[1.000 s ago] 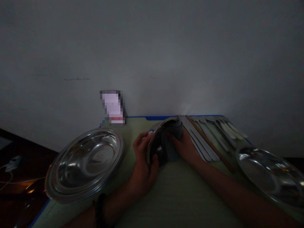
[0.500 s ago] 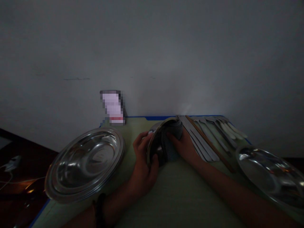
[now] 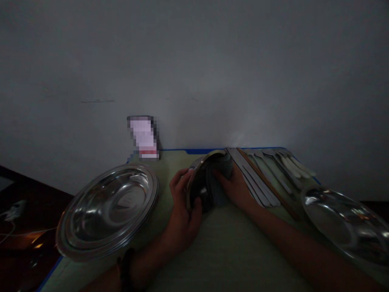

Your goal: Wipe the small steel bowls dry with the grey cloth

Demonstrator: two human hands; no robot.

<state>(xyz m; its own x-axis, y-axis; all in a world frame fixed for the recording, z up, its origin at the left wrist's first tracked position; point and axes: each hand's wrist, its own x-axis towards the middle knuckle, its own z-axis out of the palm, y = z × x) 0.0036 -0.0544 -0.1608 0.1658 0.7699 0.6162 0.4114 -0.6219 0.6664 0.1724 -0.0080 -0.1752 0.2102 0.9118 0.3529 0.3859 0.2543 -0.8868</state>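
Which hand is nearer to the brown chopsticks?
Right. The right hand, holding the cloth against the bowl, is just left of the brown chopsticks; the left hand, gripping the bowl, is farther left.

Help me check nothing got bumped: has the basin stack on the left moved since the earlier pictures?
No: judged by the table's blue edge, the basin stack shows no shift either way.

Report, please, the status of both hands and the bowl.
Left hand gripping tilted metal bowl. Right hand holding patterned cloth inside it. Utensils lying close by, right side.
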